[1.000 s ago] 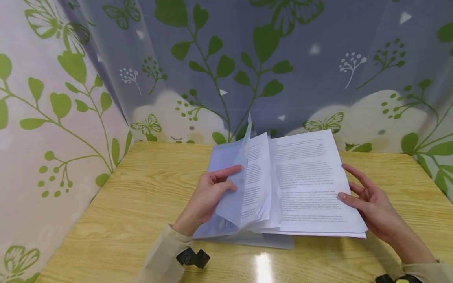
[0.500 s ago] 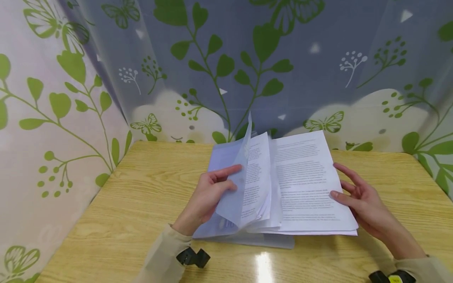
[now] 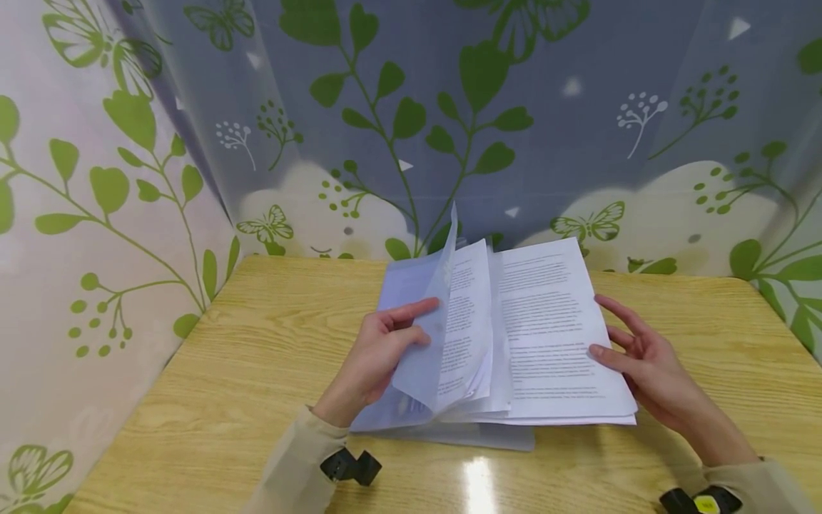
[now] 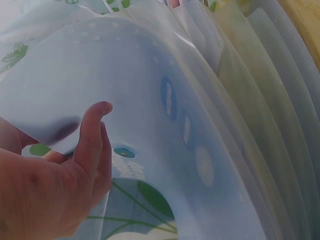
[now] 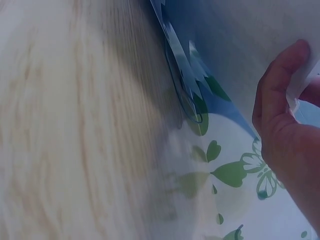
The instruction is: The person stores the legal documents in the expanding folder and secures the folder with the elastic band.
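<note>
A translucent blue plastic folder (image 3: 411,385) stands spread on the table, its thin dividers fanned apart in the left wrist view. My left hand (image 3: 375,357) holds its front flap (image 4: 135,90), thumb on the near side and other fingers partly behind the plastic. To the right, my right hand (image 3: 651,375) pinches the outer edge of a stack of printed sheets (image 3: 546,328). The stack's left part lies behind a clear divider (image 3: 501,343). More printed paper (image 3: 465,328) shows between the flap and that divider. In the right wrist view, fingers (image 5: 280,80) press the stack's back.
The wood-grain table (image 3: 276,335) extends to both sides and in front of the folder. Patterned cloth (image 3: 359,143) hangs right behind it. A thin dark loop (image 5: 175,80) dangles by the folder's edge. Each wrist wears a black camera mount (image 3: 349,467).
My right hand has moved left with the printed sheets, so less of the stack sticks out beyond the divider. My left hand and the flap have stayed put.
</note>
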Demonstrator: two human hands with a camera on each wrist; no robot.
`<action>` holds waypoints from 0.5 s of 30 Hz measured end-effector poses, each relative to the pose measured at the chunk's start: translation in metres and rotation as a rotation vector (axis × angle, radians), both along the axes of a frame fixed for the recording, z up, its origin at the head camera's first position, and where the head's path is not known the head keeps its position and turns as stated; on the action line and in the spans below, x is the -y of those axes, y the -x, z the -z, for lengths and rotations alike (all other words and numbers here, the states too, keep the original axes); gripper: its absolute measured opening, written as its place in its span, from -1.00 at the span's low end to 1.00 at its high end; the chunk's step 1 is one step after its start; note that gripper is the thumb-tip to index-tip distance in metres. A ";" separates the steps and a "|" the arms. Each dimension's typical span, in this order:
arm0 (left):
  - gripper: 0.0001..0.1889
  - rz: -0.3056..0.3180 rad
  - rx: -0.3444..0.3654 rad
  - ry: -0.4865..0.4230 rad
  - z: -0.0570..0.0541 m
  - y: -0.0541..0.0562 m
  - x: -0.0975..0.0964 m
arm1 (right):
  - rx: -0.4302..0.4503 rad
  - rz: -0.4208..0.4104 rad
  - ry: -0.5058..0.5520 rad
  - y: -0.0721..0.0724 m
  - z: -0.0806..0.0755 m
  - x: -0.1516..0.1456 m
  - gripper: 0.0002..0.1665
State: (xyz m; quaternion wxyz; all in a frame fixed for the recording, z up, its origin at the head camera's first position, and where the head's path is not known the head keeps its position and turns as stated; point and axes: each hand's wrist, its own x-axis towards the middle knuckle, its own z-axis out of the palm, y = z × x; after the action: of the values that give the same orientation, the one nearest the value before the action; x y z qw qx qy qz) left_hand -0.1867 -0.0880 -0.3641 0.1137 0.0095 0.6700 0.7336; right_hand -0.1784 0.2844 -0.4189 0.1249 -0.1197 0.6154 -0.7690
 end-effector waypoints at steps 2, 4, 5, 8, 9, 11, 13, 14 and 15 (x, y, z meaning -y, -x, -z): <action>-0.44 0.000 0.000 -0.003 0.000 0.000 0.000 | -0.002 -0.006 0.005 0.000 0.000 0.001 -0.10; -0.44 -0.001 0.000 -0.003 0.000 0.000 -0.001 | -0.003 -0.010 0.005 0.000 0.000 0.002 -0.10; -0.44 -0.001 0.001 -0.002 0.000 0.000 -0.001 | -0.003 -0.010 0.002 0.000 0.000 0.002 -0.10; -0.44 -0.002 0.001 0.004 0.000 0.000 -0.001 | -0.001 -0.010 -0.012 0.000 0.000 0.004 -0.09; -0.44 -0.002 0.001 0.006 0.000 0.000 -0.001 | 0.000 -0.009 -0.017 0.000 0.000 0.005 -0.09; -0.44 -0.001 -0.001 0.009 0.000 0.000 -0.002 | 0.002 -0.007 -0.028 0.000 0.000 0.006 -0.09; -0.44 -0.002 -0.003 0.009 0.000 0.000 -0.002 | 0.004 -0.004 -0.039 0.000 0.000 0.008 -0.09; -0.44 -0.002 -0.002 0.009 0.000 0.000 -0.002 | 0.004 -0.003 -0.045 0.000 0.000 0.009 -0.09; -0.44 -0.002 -0.003 0.009 0.000 0.000 -0.002 | 0.004 -0.001 -0.048 0.000 0.000 0.009 -0.10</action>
State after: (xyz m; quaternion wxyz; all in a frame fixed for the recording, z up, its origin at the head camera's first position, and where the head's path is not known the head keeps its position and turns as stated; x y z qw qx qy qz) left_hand -0.1870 -0.0857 -0.3640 0.1121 0.0095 0.6735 0.7306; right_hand -0.1787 0.2751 -0.4184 0.1295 -0.1153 0.6333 -0.7543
